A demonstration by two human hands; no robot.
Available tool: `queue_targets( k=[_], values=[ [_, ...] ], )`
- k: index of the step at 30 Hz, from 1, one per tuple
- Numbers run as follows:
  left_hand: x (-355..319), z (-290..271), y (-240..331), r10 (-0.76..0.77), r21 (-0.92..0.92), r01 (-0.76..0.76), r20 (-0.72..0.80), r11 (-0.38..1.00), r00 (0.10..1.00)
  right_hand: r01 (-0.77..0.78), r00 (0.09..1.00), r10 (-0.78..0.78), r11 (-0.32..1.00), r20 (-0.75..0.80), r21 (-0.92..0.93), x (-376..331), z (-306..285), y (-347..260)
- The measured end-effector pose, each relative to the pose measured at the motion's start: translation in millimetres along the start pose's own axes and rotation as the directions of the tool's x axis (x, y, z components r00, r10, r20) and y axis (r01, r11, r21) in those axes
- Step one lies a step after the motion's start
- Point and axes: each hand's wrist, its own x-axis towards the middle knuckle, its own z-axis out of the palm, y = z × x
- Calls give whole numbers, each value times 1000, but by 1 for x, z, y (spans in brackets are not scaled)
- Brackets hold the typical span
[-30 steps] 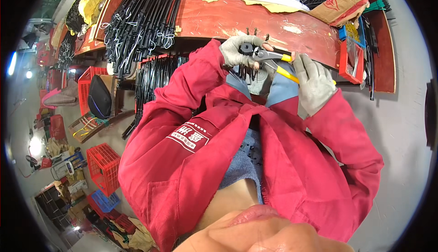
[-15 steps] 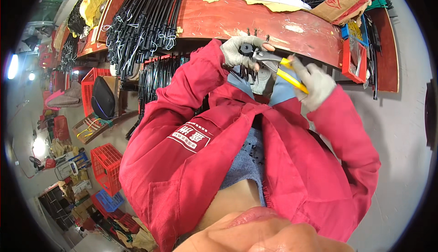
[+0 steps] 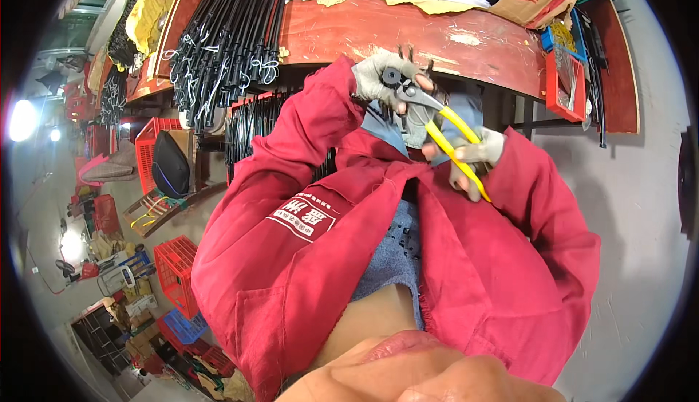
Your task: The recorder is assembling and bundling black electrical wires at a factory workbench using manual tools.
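Gloved left hand [image 3: 384,76] clenched on small black part [image 3: 392,76]; right hand [image 3: 472,160] at five o'clock, gripping yellow-handled pliers [image 3: 445,134]; red counter [image 3: 466,38] at twelve.

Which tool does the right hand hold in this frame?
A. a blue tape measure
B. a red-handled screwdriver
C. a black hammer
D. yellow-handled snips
D: the gloved right hand grips the yellow handles of the snips, whose metal jaws point toward the gloved left hand.

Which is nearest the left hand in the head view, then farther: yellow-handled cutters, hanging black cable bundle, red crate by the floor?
1. Yellow-handled cutters, touching the left hand, to its right.
2. Hanging black cable bundle, to its left.
3. Red crate, far lower left.
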Motion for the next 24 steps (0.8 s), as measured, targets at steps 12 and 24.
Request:
queue_targets(
  k=[12,24],
  values=[
    [8,32,1,-25,-111,-18,-371,994,928,-260,454,-869,83,-197,-962,-6,2,4],
    [3,26,-13,1,-114,-51,-399,992,917,-36,639,-739,248,-213,-968,2,-7,-7]
  ],
)
